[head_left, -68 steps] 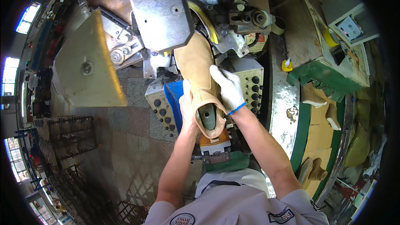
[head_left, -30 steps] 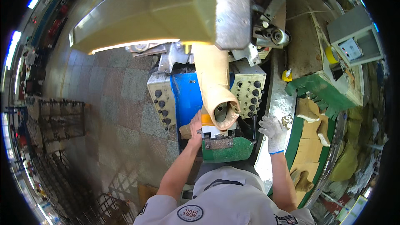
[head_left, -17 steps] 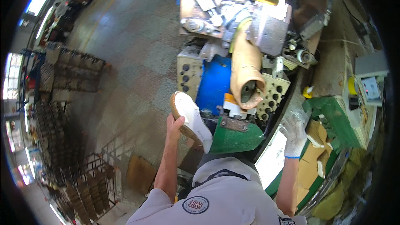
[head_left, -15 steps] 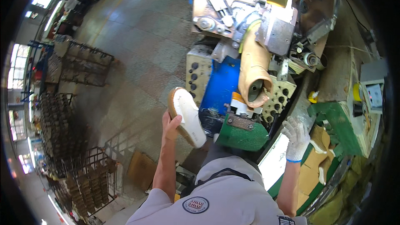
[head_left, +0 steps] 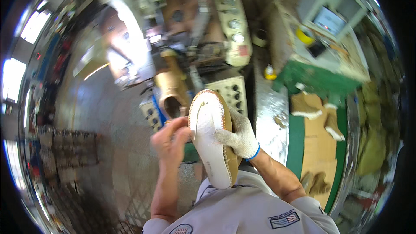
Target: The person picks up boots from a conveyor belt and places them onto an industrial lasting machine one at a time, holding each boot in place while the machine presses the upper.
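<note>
A tan shoe upper, its white underside turned up and a stitched rim around it, is held upright in front of my chest. My right hand, in a pale knitted glove with a blue cuff, grips its right side, the thumb lying across the white underside. My bare left hand is at the shoe's left edge. Its thumb and forefinger are apart, with the tips at or close to the rim. Beyond the shoe, a tan boot sits on the machine, its opening toward me.
The machine has control panels with black knobs. To the right are a metal surface, a yellow-capped bottle and a green bench with cardboard and several tan boots. A grey box with a screen stands behind. Racks line the left.
The shoe upper has moved from my left side to the middle, and my gloved right hand has taken hold of it. The view has swung to the right.
</note>
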A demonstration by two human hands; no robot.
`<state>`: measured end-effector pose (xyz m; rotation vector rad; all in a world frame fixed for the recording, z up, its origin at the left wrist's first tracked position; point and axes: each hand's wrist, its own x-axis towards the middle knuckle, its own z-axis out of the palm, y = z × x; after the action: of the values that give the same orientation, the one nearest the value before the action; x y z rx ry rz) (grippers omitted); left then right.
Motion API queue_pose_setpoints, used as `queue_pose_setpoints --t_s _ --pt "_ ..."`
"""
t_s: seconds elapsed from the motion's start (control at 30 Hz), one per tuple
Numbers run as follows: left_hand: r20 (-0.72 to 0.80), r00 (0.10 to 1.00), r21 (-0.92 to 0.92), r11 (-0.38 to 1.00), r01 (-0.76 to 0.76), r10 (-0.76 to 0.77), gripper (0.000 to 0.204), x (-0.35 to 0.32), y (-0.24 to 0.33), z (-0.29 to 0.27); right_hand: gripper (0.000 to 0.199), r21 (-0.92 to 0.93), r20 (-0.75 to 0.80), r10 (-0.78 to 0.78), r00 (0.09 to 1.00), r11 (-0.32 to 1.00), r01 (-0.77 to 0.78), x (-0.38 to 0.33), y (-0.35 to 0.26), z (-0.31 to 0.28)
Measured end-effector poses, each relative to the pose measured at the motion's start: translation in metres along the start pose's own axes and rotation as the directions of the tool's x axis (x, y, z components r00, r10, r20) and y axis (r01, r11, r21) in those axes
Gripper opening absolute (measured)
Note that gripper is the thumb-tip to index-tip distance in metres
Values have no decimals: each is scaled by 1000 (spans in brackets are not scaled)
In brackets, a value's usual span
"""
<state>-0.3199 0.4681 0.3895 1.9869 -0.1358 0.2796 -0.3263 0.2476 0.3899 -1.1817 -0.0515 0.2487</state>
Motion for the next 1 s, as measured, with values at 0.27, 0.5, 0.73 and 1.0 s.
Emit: queue_pose_setpoints --t_s 0.27,0.5,0.73,1.0 --pt "-285 953 234 956 175 -104 68 43 -67 32 93 -575 -654 -90 751 704 -417 -112 14 -218" --pt "-133 986 287 949 131 -96 38 63 -92 49 95 -356 -933 63 353 -54 -933 -236 119 -456" --pt "-72 997 388 920 51 -25 45 61 -117 -19 55 -230 -942 255 219 -11 -973 -214 161 -540" --pt "30 929 383 863 330 -368 37 14 -102 -4 71 161 -987 161 -8 975 -151 -120 245 -596"
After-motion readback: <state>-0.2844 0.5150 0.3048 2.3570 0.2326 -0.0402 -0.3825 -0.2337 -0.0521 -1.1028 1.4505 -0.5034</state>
